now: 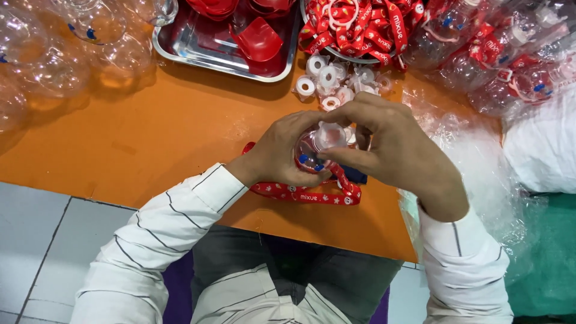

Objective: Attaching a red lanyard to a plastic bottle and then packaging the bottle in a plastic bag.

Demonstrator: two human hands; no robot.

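Left hand and right hand grip a clear bottle with red strap.

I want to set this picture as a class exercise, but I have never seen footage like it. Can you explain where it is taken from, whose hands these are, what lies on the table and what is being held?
The one picture comes from a camera worn on a person's head, looking down at their own two bare hands. The left hand cups a small clear bottle. The right hand pinches a white cap at the bottle's top. A red strap hangs below them onto the orange table. Further back lie loose white caps, a pile of red straps, a metal tray with red plastic pieces, and clear bottles at both sides.
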